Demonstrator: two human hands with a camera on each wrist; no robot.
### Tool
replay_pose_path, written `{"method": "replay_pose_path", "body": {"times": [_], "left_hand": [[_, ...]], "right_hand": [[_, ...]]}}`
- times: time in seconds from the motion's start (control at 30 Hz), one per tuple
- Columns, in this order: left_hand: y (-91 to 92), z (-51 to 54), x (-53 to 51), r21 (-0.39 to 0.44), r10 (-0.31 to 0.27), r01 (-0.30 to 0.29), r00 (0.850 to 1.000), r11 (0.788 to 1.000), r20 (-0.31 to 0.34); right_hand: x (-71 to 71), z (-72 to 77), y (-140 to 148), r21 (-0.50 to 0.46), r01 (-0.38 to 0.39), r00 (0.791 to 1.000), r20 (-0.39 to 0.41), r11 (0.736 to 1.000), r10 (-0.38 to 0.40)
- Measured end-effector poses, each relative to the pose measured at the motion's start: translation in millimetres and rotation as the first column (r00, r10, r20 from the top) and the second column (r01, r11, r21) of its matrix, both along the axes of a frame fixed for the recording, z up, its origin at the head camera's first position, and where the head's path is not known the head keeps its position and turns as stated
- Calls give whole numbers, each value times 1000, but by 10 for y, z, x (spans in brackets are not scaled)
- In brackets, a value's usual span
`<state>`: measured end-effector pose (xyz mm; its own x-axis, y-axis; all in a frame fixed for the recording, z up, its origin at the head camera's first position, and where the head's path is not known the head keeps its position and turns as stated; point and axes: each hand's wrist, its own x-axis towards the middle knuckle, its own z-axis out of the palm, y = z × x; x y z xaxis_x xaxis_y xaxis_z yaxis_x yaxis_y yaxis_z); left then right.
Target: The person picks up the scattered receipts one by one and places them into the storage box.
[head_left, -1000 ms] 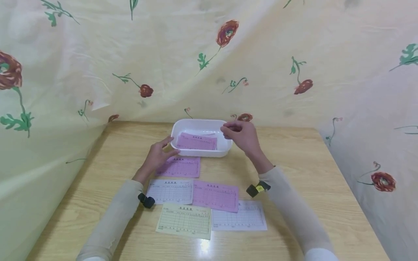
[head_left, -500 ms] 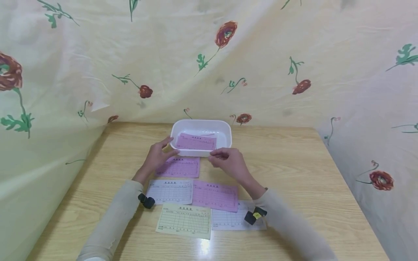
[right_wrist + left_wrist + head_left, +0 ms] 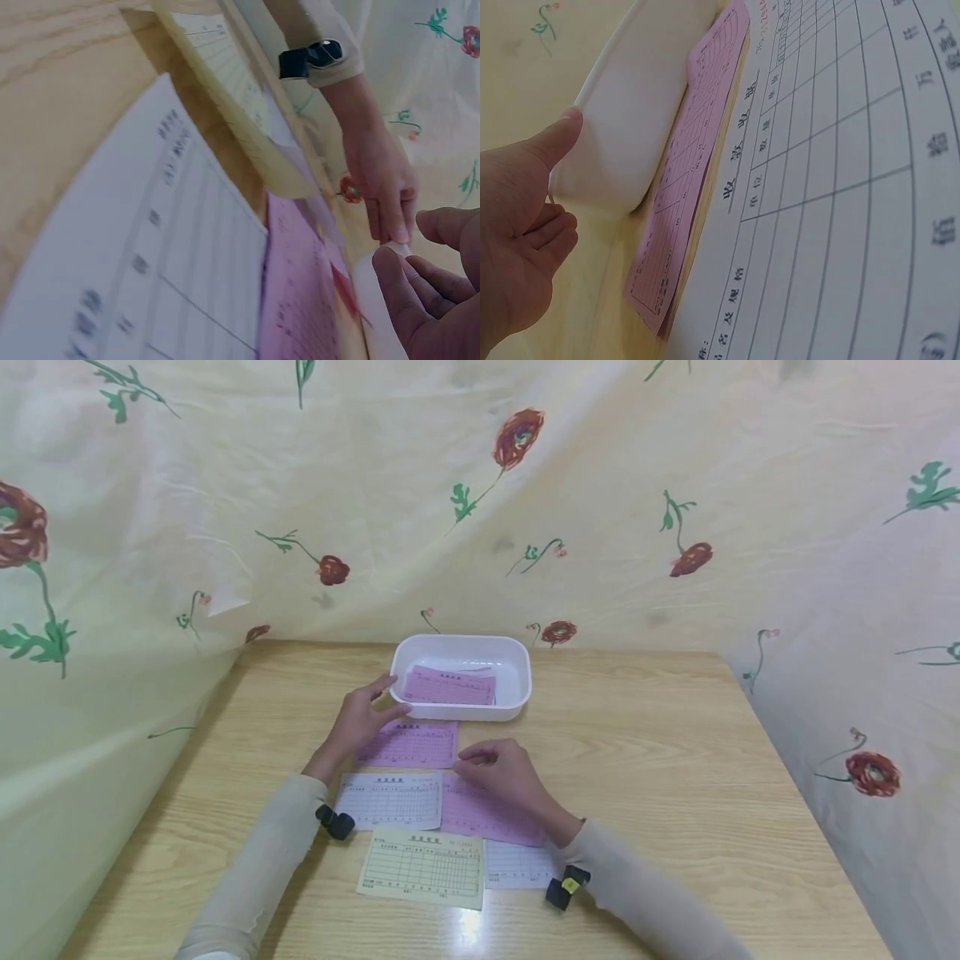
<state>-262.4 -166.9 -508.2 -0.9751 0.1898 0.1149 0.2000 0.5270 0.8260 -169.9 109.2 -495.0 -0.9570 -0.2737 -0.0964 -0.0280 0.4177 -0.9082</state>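
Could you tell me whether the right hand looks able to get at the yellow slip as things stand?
Probably yes: the right hand appears empty and is close by, near the lower pink slip, and nothing seems to cover the yellow slip in the head view.

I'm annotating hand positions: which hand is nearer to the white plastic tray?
Left. The left hand holds the left end of the white plastic tray; the right hand is apart from it, nearer the person, over a pink receipt slip.

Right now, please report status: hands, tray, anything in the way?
Left hand holds white tray at its left end. Right hand apparently empty, above nearest pink slip. Pink paper inside; tray opening unblocked.
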Motion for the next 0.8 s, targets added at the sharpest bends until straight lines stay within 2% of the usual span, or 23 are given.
{"method": "replay_pose_path", "body": {"times": [0.23, 0.43, 0.63, 0.8], "left_hand": [[3, 0, 4, 7, 9, -9, 1000, 1000, 11], [3, 4, 11, 4, 10, -10, 1000, 1000, 14], [4, 2, 6, 7, 10, -10, 1000, 1000, 18], [6, 5, 10, 15, 2, -2, 1000, 1000, 18]], "right_hand": [[57, -106, -99, 27, -42, 999, -4, 999, 42], [62, -165, -159, 37, -54, 998, 35, 998, 52], [47, -182, -214, 66, -48, 996, 79, 997, 43], [20, -196, -252, 87, -39, 997, 67, 995, 33]]}}
